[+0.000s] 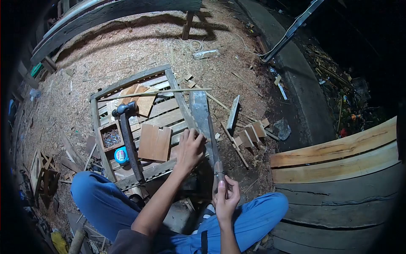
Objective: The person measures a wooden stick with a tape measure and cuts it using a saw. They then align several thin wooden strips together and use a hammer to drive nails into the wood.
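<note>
My left hand is closed, its fingers curled down at the right edge of a slatted wooden frame; what they pinch is hidden. My right hand is closed round the lower end of a long, narrow tool, thumb on top. The tool points away from me, beside a grey board. On the slats left of my left hand lies a brown wooden piece. Further left are a hammer, a small wooden box of nails and a round blue-and-white item.
Several small wood pieces stand to the right, near an upright board. Wide planks lie at the far right. A wooden bench stands at the back. Shavings cover the ground, and a thin stick crosses the frame.
</note>
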### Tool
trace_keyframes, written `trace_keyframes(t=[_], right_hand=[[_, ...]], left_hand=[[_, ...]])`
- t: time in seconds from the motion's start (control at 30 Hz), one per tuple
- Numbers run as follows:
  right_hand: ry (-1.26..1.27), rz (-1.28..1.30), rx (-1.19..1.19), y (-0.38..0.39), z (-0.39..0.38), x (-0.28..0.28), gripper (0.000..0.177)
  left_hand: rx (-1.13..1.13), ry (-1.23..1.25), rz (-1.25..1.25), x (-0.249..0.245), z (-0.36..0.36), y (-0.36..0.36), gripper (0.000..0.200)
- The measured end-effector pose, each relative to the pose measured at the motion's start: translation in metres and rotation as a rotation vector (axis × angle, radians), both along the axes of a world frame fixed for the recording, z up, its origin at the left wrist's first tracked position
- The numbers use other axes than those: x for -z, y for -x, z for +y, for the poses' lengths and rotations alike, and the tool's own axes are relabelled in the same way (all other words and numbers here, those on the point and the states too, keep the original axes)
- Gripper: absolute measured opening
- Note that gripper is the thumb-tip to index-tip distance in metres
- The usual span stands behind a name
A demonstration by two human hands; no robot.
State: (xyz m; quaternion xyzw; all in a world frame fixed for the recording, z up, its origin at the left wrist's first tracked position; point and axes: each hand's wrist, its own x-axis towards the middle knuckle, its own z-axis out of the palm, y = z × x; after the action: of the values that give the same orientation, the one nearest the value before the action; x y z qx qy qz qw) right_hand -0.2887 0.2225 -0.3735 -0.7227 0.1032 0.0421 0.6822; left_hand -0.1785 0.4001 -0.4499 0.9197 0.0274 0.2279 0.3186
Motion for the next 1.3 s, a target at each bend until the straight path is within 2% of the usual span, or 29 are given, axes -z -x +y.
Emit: trace_keyframes(t=[0.23,0.3,0.37,0.47,0.6,0.67,0.8,0.87,0.97,1.0,1.07,1.2,1.3], right_hand=[[0.011,0.038,-0.031,-0.006,0.002,-0.008,0.027],[0.083,-0.089,-0.032,0.000,0.008,0.004,0.029],[0.109,-0.081,-0.043,0.008,0.010,0.003,0.029],[0.139,-0.176,0.024,0.011,0.012,0.006,0.029],[0.075,-0.058,0.045,0.001,0.008,0.004,0.029],[0.058,-0.083,0.047,0.001,0.008,0.010,0.029],[0.043,-0.059,-0.018,0.010,0.006,0.012,0.029],[0.075,-0.110,-0.018,0.011,0.009,0.019,0.026],[0.103,-0.158,-0.017,0.010,0.007,0.028,0.024],[0.098,-0.158,-0.018,0.009,0.007,0.028,0.024],[0.077,-0.135,-0.023,0.010,0.010,0.024,0.025],[0.036,0.005,-0.026,0.017,0.005,0.013,0.028],[0.053,-0.021,-0.007,0.024,0.005,0.007,0.028]], left_hand=[[0.000,-0.072,0.019,-0.003,0.005,0.011,0.037],[-0.013,-0.058,0.039,-0.004,0.007,0.016,0.043],[-0.023,-0.062,0.019,0.002,0.008,0.015,0.038],[-0.003,0.145,0.056,0.004,0.005,0.014,0.029],[0.010,0.060,0.032,-0.001,0.008,0.013,0.029],[0.061,-0.015,-0.052,0.000,0.008,0.011,0.027],[0.072,0.013,0.014,0.000,0.006,0.010,0.027],[0.118,0.238,-0.054,0.012,0.010,0.007,0.027],[0.099,0.289,-0.096,0.016,0.011,0.008,0.025],[0.099,0.288,-0.097,0.012,0.012,0.009,0.025],[0.065,0.083,-0.105,0.002,0.014,0.012,0.020],[0.070,0.162,-0.090,0.011,0.015,0.010,0.020],[0.065,0.172,-0.090,0.009,0.015,0.009,0.019]])
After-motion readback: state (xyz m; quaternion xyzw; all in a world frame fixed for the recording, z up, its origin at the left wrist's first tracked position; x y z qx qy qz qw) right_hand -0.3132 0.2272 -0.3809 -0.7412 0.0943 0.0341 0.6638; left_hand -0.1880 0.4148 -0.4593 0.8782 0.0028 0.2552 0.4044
